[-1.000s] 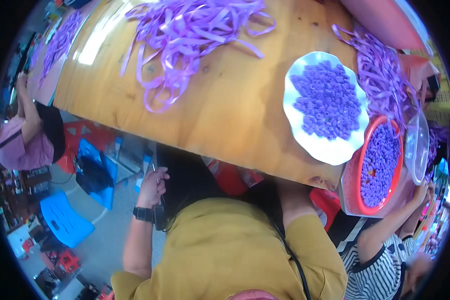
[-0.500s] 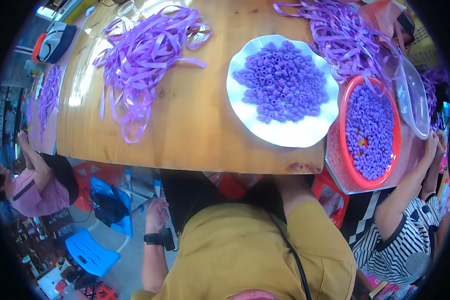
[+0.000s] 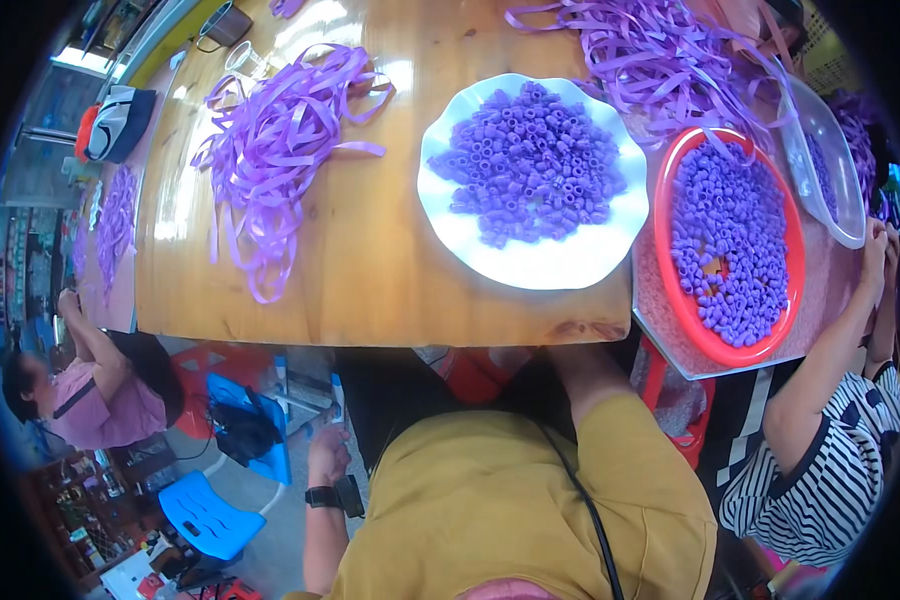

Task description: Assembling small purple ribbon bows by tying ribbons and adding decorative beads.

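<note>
My left hand (image 3: 326, 455) hangs low beside my yellow shirt, below the table's near edge. It wears a black watch (image 3: 320, 496), and its fingers curl around a thin white and blue object (image 3: 337, 396) that I cannot identify. My right forearm (image 3: 588, 372) reaches up under the wooden table (image 3: 370, 280), and the hand itself is hidden beneath it. On the table straight ahead sits a white scalloped plate (image 3: 530, 262) heaped with short purple tube pieces (image 3: 530, 165).
Purple ribbon strips (image 3: 270, 150) lie piled at the table's left and far right (image 3: 660, 60). A red dish (image 3: 788, 300) of purple tubes and a clear bowl (image 3: 842, 215) stand right. A person in a striped top (image 3: 830, 480) sits right, another in pink (image 3: 105, 400) left. Blue stools (image 3: 205, 515) stand below.
The view has swung, so the white plate and ribbon pile now sit further left and lower in the picture. My left hand stays low at my side, still curled on the thin object.
</note>
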Demonstrator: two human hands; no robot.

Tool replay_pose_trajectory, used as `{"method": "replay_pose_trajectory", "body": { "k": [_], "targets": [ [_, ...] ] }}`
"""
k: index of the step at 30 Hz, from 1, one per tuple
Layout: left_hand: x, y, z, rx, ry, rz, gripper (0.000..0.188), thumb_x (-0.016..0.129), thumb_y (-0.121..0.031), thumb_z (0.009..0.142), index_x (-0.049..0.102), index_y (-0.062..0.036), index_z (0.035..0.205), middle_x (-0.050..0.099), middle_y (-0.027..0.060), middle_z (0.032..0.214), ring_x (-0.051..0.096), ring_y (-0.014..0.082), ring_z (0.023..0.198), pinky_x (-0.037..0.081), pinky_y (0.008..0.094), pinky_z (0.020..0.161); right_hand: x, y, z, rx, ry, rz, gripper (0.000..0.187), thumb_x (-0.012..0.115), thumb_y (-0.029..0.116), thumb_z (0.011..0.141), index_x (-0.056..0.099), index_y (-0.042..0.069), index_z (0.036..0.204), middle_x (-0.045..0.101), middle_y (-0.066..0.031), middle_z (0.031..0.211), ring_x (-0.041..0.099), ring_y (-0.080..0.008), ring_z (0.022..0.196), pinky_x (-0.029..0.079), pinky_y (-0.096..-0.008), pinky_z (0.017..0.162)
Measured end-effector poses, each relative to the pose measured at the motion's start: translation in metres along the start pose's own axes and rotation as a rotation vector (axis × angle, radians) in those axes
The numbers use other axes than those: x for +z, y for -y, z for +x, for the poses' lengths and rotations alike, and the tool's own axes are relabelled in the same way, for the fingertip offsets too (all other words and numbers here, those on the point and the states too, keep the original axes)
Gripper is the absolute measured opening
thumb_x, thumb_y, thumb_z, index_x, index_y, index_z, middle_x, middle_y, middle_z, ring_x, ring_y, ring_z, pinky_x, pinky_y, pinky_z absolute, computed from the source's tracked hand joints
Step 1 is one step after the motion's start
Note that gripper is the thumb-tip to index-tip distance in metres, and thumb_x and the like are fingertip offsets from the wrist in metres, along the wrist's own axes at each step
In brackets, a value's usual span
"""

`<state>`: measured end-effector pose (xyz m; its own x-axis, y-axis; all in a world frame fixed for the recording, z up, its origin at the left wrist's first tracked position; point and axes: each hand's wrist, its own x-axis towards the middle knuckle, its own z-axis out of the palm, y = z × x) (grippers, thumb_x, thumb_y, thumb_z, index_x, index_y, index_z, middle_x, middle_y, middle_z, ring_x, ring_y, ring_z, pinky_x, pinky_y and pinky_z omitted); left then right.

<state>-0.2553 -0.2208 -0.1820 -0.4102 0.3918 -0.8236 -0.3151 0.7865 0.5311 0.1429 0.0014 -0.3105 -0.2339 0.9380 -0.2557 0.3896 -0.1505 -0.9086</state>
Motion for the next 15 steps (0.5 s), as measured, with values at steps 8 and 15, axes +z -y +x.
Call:
{"method": "replay_pose_trajectory", "body": {
  "k": [8,15],
  "targets": [
    [-0.006,-0.02,-0.013,0.15,-0.012,-0.019,0.015,0.046,-0.019,0.087,0.055,-0.0071,0.09,0.049,-0.0015,0.067,0.035,0.0058,0.042,0.026,0.0208,0.036,0.007,0.013,-0.001,-0.05,0.085,0.004,0.061,0.051,0.044,0.085,0.037,0.005,0.13,0.036,-0.014,0.135,0.035,-0.0256,0.123,0.031,-0.036,0.101],
    [0.023,-0.154,-0.047,0.957,-0.238,0.519,0.016,0.048,-0.017,0.093,0.059,-0.0049,0.094,0.054,-0.0009,0.076,0.043,0.0042,0.061,0.033,0.0194,0.054,0.075,0.067,0.034,-0.068,0.215,-0.032,0.062,0.051,0.044,0.085,0.036,0.006,0.131,0.035,-0.0138,0.136,0.033,-0.0256,0.124,0.031,-0.0364,0.101]
  ]
}}
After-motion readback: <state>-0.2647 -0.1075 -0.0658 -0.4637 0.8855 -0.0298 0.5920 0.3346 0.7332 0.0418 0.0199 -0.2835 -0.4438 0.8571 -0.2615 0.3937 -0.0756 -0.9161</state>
